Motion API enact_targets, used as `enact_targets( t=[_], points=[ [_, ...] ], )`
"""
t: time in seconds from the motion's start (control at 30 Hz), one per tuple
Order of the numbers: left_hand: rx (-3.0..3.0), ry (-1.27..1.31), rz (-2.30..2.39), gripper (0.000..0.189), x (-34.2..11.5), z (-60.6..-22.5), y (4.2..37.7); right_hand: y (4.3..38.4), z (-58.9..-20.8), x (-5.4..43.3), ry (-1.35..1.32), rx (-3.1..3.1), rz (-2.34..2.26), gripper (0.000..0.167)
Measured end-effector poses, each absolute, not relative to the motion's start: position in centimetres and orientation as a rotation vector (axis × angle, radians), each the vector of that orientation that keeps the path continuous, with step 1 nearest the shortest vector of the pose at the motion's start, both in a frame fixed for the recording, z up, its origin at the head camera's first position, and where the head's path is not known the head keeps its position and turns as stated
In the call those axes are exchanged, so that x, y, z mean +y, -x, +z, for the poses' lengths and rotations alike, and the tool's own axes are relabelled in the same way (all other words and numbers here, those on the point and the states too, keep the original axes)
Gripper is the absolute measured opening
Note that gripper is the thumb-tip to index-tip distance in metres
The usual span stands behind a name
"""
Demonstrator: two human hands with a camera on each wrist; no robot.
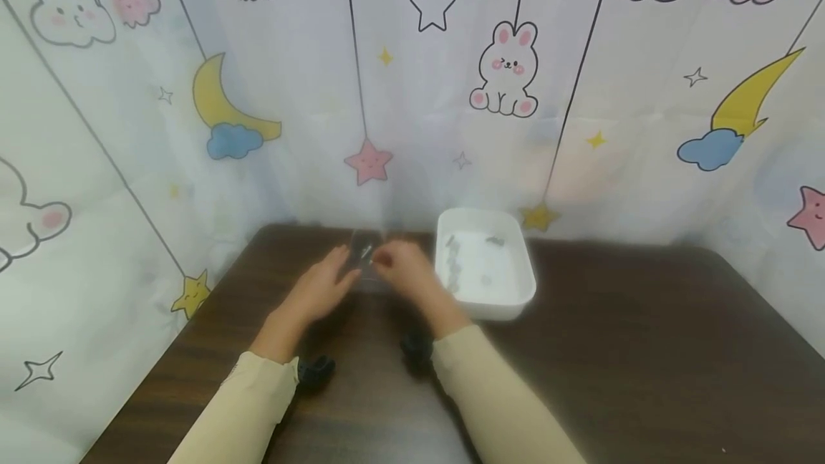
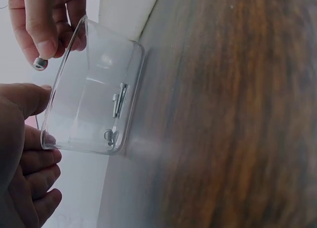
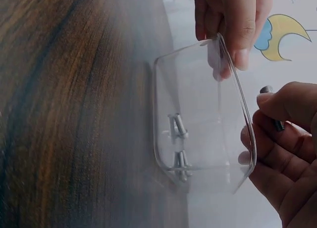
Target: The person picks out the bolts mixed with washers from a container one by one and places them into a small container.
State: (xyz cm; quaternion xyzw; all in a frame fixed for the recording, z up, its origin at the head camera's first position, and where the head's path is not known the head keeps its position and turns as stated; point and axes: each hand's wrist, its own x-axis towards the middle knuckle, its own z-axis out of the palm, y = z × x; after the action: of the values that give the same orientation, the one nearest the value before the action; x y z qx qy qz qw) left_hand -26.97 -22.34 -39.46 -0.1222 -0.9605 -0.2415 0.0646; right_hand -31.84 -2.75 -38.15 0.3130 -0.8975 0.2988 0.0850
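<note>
- Right hand (image 1: 406, 267) is pinching one metal screw (image 2: 40, 64) between thumb and fingers; its round socket head is showing at one end, threads at the other, middle is hidden by the thumb.
- Held screw is sitting just above the clear box (image 2: 91, 89), near the rim; not in with the others.
- Left hand (image 1: 321, 285), on the opposite side of the box from the pinch, is gripping the rim, thumb and fingertips to the wall; its remaining fingers are hanging loosely outside.
- Below the pinch, the clear box is standing on the table, mouth up. Inside, metal screws are lying on the floor in two groups: one pair side by side (image 2: 120, 100), another bunch close to a wall (image 3: 182, 163). Exact count in the bunch: can't tell.
- Just right of the pinching hand, the white tray (image 1: 490, 311) is holding more small metal pieces: a blurred row (image 1: 454, 260) is running along the side nearest the hand, another bit (image 1: 495, 241) is lying toward the far side. Types: too blurred to tell.
- Behind the hands, toward the person, light sleeves (image 1: 503, 399) and black wrist units (image 1: 317, 372) are showing.
- Under everything, dark wood table (image 1: 644, 342); beyond the grip, a cartoon-print curtain (image 1: 309, 77) is hanging.
</note>
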Motion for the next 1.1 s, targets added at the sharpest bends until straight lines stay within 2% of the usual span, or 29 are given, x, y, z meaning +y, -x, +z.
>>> enact_targets(
  t=[1.1],
  points=[
    [-2.908, 0.397, -0.776, 0.064, -22.7, -39.6, 26.9, 31.5, -39.0, -4.0, -0.953, -2.731, 0.758, 0.010]
  ],
)
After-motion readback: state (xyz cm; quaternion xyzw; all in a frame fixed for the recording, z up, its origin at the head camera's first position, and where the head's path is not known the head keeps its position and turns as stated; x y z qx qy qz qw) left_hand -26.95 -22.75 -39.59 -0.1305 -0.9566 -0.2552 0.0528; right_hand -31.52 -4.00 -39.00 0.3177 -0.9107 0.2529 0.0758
